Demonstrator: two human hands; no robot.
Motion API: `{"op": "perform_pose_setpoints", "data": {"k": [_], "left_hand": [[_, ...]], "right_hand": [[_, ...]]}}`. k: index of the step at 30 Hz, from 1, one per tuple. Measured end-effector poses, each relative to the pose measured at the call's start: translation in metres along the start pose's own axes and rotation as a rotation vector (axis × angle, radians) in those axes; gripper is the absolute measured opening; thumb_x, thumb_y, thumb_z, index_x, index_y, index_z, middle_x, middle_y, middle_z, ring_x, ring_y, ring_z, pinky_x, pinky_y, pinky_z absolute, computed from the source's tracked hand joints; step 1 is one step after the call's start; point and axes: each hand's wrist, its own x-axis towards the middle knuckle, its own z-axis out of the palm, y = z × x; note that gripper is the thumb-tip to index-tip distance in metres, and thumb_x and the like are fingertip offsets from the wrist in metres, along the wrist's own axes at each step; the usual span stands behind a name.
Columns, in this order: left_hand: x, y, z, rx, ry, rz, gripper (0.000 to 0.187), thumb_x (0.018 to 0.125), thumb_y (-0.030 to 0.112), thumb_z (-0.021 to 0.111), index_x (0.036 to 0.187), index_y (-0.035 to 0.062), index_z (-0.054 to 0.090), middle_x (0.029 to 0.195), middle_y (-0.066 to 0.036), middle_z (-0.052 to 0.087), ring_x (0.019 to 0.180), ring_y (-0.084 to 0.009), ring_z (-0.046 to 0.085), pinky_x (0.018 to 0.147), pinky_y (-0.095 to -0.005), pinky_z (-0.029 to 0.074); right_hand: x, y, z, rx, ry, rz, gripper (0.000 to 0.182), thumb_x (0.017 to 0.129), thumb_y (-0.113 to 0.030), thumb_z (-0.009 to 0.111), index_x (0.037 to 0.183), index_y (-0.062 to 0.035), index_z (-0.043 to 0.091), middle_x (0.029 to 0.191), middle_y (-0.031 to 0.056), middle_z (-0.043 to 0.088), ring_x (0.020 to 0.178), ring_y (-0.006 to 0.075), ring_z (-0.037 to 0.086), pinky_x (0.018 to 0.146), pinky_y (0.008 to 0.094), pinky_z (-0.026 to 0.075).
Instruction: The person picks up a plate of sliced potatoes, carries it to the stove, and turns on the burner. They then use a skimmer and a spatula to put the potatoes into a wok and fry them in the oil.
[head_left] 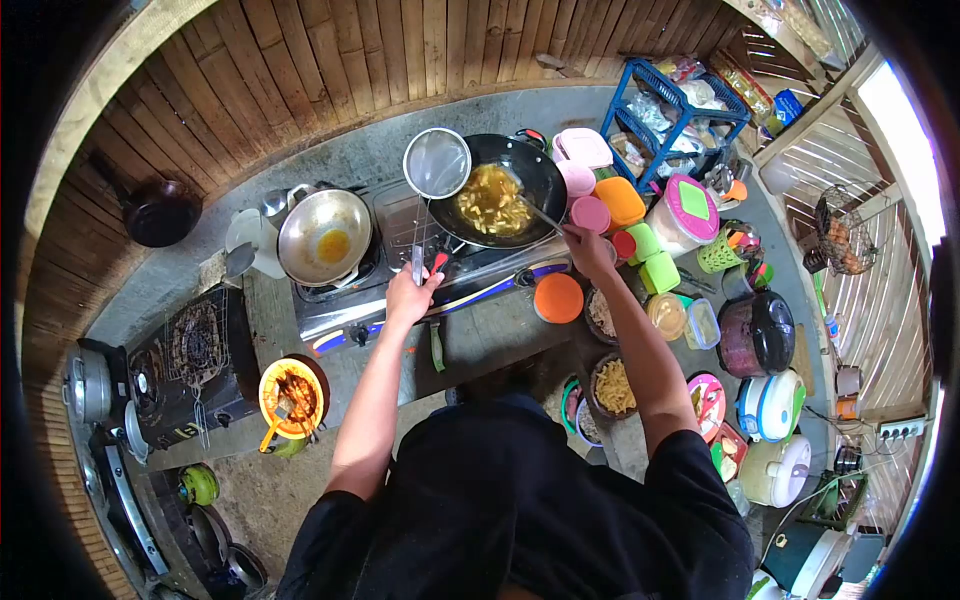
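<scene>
A black wok (525, 170) sits on the stove with pale pieces frying in oil (493, 200). My left hand (410, 295) is closed round the handle of a round mesh strainer (437, 163), which is held up over the wok's left rim. Close by its thumb is the wok's red-and-black handle (440, 262). My right hand (590, 248) grips a metal spatula (543, 214), its blade end down among the frying pieces. On the left burner stands a metal pan (305, 243) with a little yellow oil in its middle.
An orange bowl of red sauce (307, 425) with utensils stands left, beside a grill rack (197, 330). A knife (437, 346) lies at the counter's front. Right of the wok are plastic containers (620, 203), a bowl of yellow strips (612, 387) and a rice cooker (757, 335).
</scene>
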Motion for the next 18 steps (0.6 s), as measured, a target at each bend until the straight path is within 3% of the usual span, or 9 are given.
{"op": "perform_pose_setpoints", "data": {"k": [2, 3, 7, 10, 12, 15, 18], "left_hand": [[0.0, 0.0, 0.0, -0.006, 0.0, -0.003, 0.032, 0.083, 0.033, 0.075, 0.089, 0.007, 0.056, 0.063, -0.007, 0.065, 0.053, -0.0183, 0.067, 0.056, -0.0341, 0.052], [0.001, -0.002, 0.0, 0.007, 0.004, 0.006, 0.032, 0.083, 0.033, 0.075, 0.088, 0.0071, 0.056, 0.063, -0.007, 0.065, 0.053, -0.0182, 0.067, 0.056, -0.0339, 0.052], [0.001, -0.002, 0.0, 0.006, 0.004, 0.015, 0.032, 0.083, 0.033, 0.074, 0.087, 0.007, 0.056, 0.063, -0.007, 0.065, 0.053, -0.018, 0.067, 0.055, -0.0336, 0.052], [0.002, -0.004, 0.0, 0.001, 0.002, 0.019, 0.032, 0.083, 0.033, 0.074, 0.087, 0.0074, 0.056, 0.063, -0.007, 0.065, 0.053, -0.018, 0.067, 0.055, -0.0336, 0.052], [0.002, -0.004, 0.0, 0.007, 0.008, 0.025, 0.032, 0.083, 0.033, 0.074, 0.087, 0.0076, 0.055, 0.062, -0.006, 0.065, 0.053, -0.0179, 0.067, 0.055, -0.0336, 0.051], [0.003, -0.005, 0.001, 0.012, 0.013, 0.035, 0.032, 0.083, 0.034, 0.074, 0.087, 0.0079, 0.055, 0.062, -0.006, 0.064, 0.052, -0.0179, 0.066, 0.054, -0.0336, 0.051], [0.004, -0.005, 0.002, 0.009, 0.008, 0.033, 0.033, 0.083, 0.034, 0.074, 0.087, 0.008, 0.055, 0.062, -0.007, 0.064, 0.052, -0.0181, 0.066, 0.054, -0.0337, 0.051]], "right_hand": [[0.018, 0.038, 0.025, 0.12, 0.0, -0.03, 0.031, 0.093, -0.027, 0.058, 0.115, -0.0076, 0.066, 0.088, 0.0161, 0.068, 0.082, 0.0294, 0.067, 0.069, 0.0403, 0.049], [0.021, 0.039, 0.028, 0.24, 0.001, -0.059, 0.032, 0.092, -0.026, 0.059, 0.117, -0.0075, 0.066, 0.087, 0.0149, 0.069, 0.082, 0.027, 0.068, 0.069, 0.0377, 0.049], [0.004, 0.021, 0.011, 0.253, 0.053, -0.045, 0.032, 0.092, -0.026, 0.061, 0.117, -0.0063, 0.065, 0.087, 0.0157, 0.068, 0.083, 0.0251, 0.067, 0.071, 0.0354, 0.049], [0.012, 0.033, 0.011, 0.115, 0.156, -0.097, 0.031, 0.092, -0.025, 0.06, 0.115, -0.0061, 0.066, 0.091, 0.0192, 0.068, 0.085, 0.0292, 0.068, 0.071, 0.0379, 0.05], [0.017, 0.039, 0.014, -0.067, 0.328, -0.148, 0.028, 0.092, -0.022, 0.057, 0.113, -0.0064, 0.066, 0.093, 0.0224, 0.068, 0.085, 0.036, 0.067, 0.073, 0.0434, 0.052], [0.021, 0.032, 0.012, -0.218, 0.311, -0.071, 0.026, 0.092, -0.019, 0.055, 0.112, -0.0063, 0.066, 0.094, 0.0232, 0.067, 0.086, 0.0401, 0.065, 0.074, 0.0477, 0.052], [0.017, 0.016, 0.014, -0.196, 0.256, -0.135, 0.027, 0.091, -0.016, 0.055, 0.113, -0.0041, 0.064, 0.091, 0.0229, 0.068, 0.084, 0.0401, 0.065, 0.073, 0.0488, 0.051]]}}
